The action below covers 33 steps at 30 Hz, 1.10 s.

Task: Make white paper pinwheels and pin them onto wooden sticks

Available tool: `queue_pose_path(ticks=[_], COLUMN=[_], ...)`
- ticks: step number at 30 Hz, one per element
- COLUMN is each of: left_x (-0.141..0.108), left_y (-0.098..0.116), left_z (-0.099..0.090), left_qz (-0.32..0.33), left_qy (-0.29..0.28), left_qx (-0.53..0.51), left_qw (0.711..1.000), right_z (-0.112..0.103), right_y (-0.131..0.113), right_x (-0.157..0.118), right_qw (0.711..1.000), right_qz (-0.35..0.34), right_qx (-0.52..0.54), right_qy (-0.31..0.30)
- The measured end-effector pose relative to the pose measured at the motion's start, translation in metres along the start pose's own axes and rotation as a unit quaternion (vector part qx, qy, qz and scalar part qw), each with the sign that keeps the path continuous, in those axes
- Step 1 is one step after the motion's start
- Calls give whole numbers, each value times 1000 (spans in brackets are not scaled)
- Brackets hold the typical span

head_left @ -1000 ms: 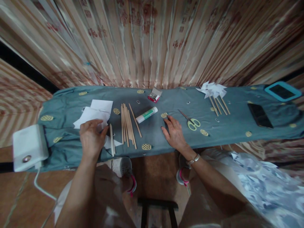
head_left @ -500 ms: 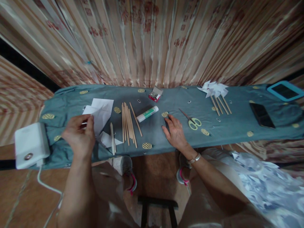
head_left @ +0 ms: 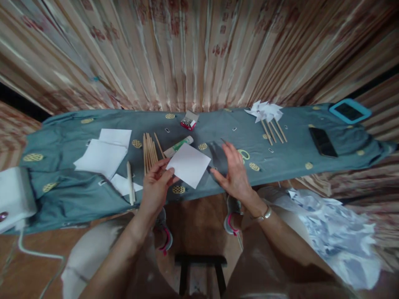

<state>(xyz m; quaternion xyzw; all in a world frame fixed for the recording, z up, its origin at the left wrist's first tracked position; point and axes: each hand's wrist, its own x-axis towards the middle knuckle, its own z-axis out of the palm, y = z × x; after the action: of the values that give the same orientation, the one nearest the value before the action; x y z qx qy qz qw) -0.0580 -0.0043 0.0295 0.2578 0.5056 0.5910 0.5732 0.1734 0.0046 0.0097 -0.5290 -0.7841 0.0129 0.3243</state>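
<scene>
My left hand [head_left: 159,179] pinches one corner of a square sheet of white paper [head_left: 189,166], held over the front middle of the table. Just right of the sheet, my right hand [head_left: 234,174] is open, its thumb close to the paper's right corner. Scissors with light green handles [head_left: 244,156] lie partly hidden behind that hand. Behind the sheet, a glue stick [head_left: 179,145] is partly covered. Several wooden sticks [head_left: 149,151] lie by my left hand. More white paper [head_left: 101,155] is spread at the left, near a white pen-like tool [head_left: 130,182].
A small red box of metal pins [head_left: 188,121] stands at the back. Paper pinwheels [head_left: 264,111] on sticks lie back right, beside a black phone [head_left: 323,142] and a blue-framed tablet [head_left: 349,111]. A white corded device [head_left: 17,199] sits far left. Paper scraps [head_left: 339,236] heap at lower right.
My left hand has brought a square sheet from the paper pile rightward to the table's middle. My right hand has lifted off the cloth beside it. The view has shifted right.
</scene>
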Motion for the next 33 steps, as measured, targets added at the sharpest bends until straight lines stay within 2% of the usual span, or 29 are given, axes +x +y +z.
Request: queue_pose_path(ticks=[3, 5, 8, 10, 12, 13, 14, 16, 17, 19, 21, 23, 28, 33], left_x=[-4, -6, -9, -11, -13, -14, -15, -15, -15, -14, -10, -5, 3, 6], left_y=[-22, -32, -42, -45, -44, -42, -41, -38, -38, -40, -44, -48, -51, -50], left_z=[14, 20, 22, 18, 12, 9, 6, 1, 0, -1, -2, -2, -3, -1], left_qz=[-55, -69, -74, -61, 4, 65, 138, 278, 328, 385, 392, 380, 352, 331], left_qy=[-31, -46, -85, -114, -127, -128, -137, -178, -203, -234, -245, -243, -214, -195], left_qx=[-9, -8, 23, 71, 163, 229, 305, 424, 458, 500, 526, 536, 533, 548], left_qw=[998, 997, 993, 989, 978, 963, 932, 843, 801, 739, 714, 714, 739, 743], right_z=[-12, -14, -12, -11, -11, -11, -12, -13, -13, -13, -11, -8, 2, 9], right_y=[0, 0, 3, 8, 12, 13, 14, 14, 13, 13, 13, 15, 24, 29], right_x=[-11, -19, -28, -31, -34, -34, -35, -34, -34, -31, -26, -21, -8, 1], right_qw=[997, 995, 993, 993, 993, 993, 992, 990, 988, 983, 976, 966, 940, 946], right_qz=[-54, -87, -100, -91, -79, -75, -72, -69, -67, -53, -23, 22, 125, 117], right_qx=[-14, -6, 15, 27, 38, 45, 53, 71, 81, 110, 155, 207, 274, 267], right_qy=[-44, -56, -55, -63, -77, -84, -90, -104, -113, -135, -151, -155, -159, -141])
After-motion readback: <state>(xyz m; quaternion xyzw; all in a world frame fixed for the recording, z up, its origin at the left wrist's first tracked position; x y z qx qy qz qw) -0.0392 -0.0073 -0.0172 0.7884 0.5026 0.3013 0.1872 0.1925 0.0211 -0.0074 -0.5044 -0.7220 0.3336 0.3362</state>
